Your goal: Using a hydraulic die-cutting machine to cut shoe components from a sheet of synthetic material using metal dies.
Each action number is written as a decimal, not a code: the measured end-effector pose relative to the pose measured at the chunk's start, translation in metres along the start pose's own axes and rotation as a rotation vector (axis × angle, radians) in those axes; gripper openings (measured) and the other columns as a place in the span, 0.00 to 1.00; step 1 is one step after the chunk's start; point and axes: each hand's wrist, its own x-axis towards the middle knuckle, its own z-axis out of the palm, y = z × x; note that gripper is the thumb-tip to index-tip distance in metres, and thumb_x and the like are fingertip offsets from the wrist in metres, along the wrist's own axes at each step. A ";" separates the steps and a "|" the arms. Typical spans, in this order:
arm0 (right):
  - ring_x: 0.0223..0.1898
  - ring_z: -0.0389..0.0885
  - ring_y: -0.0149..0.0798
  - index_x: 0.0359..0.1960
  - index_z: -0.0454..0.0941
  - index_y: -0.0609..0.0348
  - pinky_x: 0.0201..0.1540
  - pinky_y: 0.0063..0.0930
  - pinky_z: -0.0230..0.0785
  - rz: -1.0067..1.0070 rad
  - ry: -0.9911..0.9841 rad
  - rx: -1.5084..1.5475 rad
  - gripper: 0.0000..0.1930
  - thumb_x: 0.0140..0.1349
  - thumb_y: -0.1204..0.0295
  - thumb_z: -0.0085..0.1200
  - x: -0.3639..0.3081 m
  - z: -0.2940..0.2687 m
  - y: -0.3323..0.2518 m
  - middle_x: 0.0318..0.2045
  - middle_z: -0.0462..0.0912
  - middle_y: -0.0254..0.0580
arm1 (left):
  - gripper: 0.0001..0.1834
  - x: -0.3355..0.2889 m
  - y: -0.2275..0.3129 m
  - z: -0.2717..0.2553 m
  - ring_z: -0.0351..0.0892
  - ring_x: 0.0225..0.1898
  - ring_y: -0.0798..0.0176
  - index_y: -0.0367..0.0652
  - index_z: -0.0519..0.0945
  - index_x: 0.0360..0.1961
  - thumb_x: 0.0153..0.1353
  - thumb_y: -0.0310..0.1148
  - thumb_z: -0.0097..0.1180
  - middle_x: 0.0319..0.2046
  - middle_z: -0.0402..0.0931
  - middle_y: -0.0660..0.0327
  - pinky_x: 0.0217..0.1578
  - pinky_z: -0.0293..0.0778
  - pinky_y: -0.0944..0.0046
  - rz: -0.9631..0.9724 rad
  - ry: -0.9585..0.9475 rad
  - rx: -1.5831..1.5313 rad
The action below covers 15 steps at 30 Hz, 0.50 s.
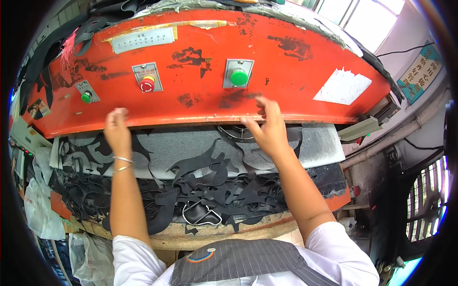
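Note:
My left hand point(116, 127), with two bangles at its wrist, is raised before the lower edge of the red machine beam point(200, 102). Its fingers look bent and are blurred, and I see nothing held in it. Farther right, my right hand point(269, 126) is up below a large green push button point(239, 76), thumb and fingers apart, nothing in them. Under the beam, partly hidden, lies a curved metal frame like a cutting die point(234, 135) on the grey board point(191, 140). A small metal-edged die point(202, 214) rests among black sheet scraps point(238, 190).
A red emergency stop button point(147, 84) and a smaller green button point(86, 97) sit left on the beam. Scraps cover the near ledge, edged by a wooden rail point(224, 237). Plastic bags point(44, 205) hang at left. A grey box point(358, 131) juts out at right.

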 end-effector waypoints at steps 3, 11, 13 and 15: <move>0.36 0.77 0.44 0.47 0.71 0.63 0.39 0.35 0.73 -0.082 0.159 0.127 0.22 0.54 0.68 0.65 0.026 0.002 -0.028 0.36 0.75 0.47 | 0.20 0.032 0.015 -0.040 0.76 0.35 0.67 0.37 0.78 0.33 0.73 0.42 0.43 0.32 0.79 0.60 0.39 0.71 0.65 0.271 0.360 0.102; 0.26 0.72 0.43 0.36 0.70 0.62 0.31 0.35 0.68 -0.021 0.158 0.117 0.12 0.56 0.73 0.62 0.026 -0.011 -0.075 0.24 0.72 0.45 | 0.20 0.061 0.048 -0.112 0.69 0.26 0.61 0.35 0.71 0.27 0.72 0.40 0.43 0.23 0.70 0.57 0.32 0.66 0.59 0.478 -0.034 0.593; 0.27 0.73 0.43 0.35 0.70 0.62 0.31 0.35 0.69 0.049 0.130 0.134 0.12 0.56 0.73 0.62 -0.003 -0.017 -0.081 0.25 0.73 0.46 | 0.19 0.011 0.073 -0.119 0.65 0.24 0.61 0.36 0.71 0.26 0.71 0.39 0.45 0.22 0.68 0.57 0.31 0.66 0.59 0.330 -0.070 0.343; 0.30 0.76 0.47 0.35 0.72 0.61 0.33 0.37 0.70 0.065 -0.060 0.142 0.12 0.57 0.70 0.62 -0.054 -0.024 -0.081 0.28 0.75 0.48 | 0.18 -0.054 0.082 -0.126 0.64 0.25 0.63 0.37 0.70 0.24 0.70 0.36 0.46 0.22 0.67 0.57 0.30 0.65 0.60 0.302 -0.223 0.359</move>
